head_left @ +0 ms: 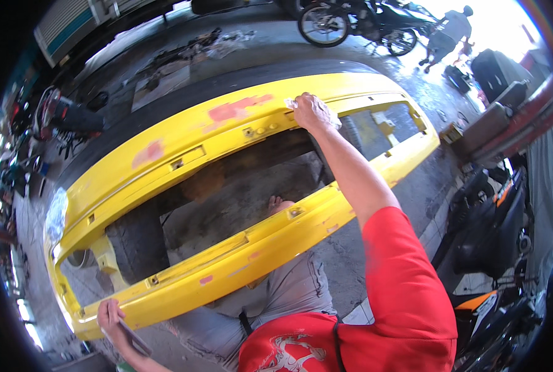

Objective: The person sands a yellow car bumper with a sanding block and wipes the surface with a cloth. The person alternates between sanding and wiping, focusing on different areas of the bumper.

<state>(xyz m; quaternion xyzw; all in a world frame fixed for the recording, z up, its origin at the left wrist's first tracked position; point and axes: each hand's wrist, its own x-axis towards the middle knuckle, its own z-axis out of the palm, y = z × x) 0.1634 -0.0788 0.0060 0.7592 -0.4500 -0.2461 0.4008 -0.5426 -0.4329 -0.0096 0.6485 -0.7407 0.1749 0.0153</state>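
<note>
A large yellow car bumper [183, 168] with pinkish filler patches lies across the view in front of me. My right hand [313, 111] reaches to its far upper face, closed on a crumpled white cloth [334, 120] that touches the paint beside the biggest patch [239, 109]. At the near left corner my left hand [110, 315] is closed around a thin, flat grey piece [137, 340], its fingers by the bumper's lower edge. What that piece is, I cannot make out.
Below the bumper are my bare foot [279, 204] and grey trousers [295, 288]. A motorbike [363, 28] and a person [453, 34] are at the far right. Dark motorbike parts [493, 229] crowd the right side; clutter [205, 44] lies on the far floor.
</note>
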